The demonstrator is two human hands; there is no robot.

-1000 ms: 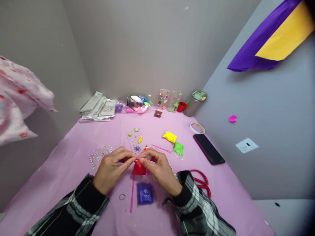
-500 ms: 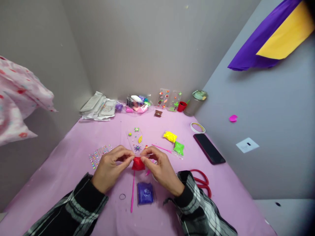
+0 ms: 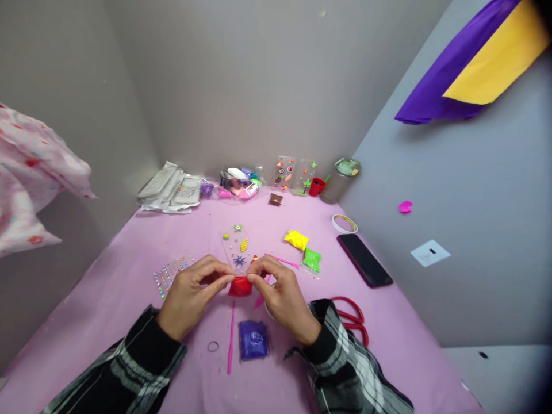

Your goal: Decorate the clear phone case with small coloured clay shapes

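A small packet of red clay [image 3: 240, 286] hangs between my two hands over the table. My left hand [image 3: 194, 296] pinches the packet's top edge at its left corner. At the right corner, my right hand [image 3: 282, 299] has the same edge between thumb and fingers. Below the hands lies a packet of blue clay [image 3: 253, 340], with a pink modelling tool [image 3: 231, 339] to its left. Just beyond the fingers is a clear decorated sheet [image 3: 235, 244] with a spider, a leaf and a flower on it. Part of another pink tool [image 3: 260, 300] shows beside my right hand.
Yellow [image 3: 296, 240] and green clay packets [image 3: 311, 260] lie right of centre. A phone [image 3: 364, 260], tape roll [image 3: 344, 224] and red-handled scissors [image 3: 357, 322] line the right side. A gem sticker sheet [image 3: 170, 273] is at left. A bottle [image 3: 340, 181] stands at the back.
The red packet has tilted and looks flatter between my fingers. Both hands keep their pinch on its top edge. The whole view has shifted slightly.
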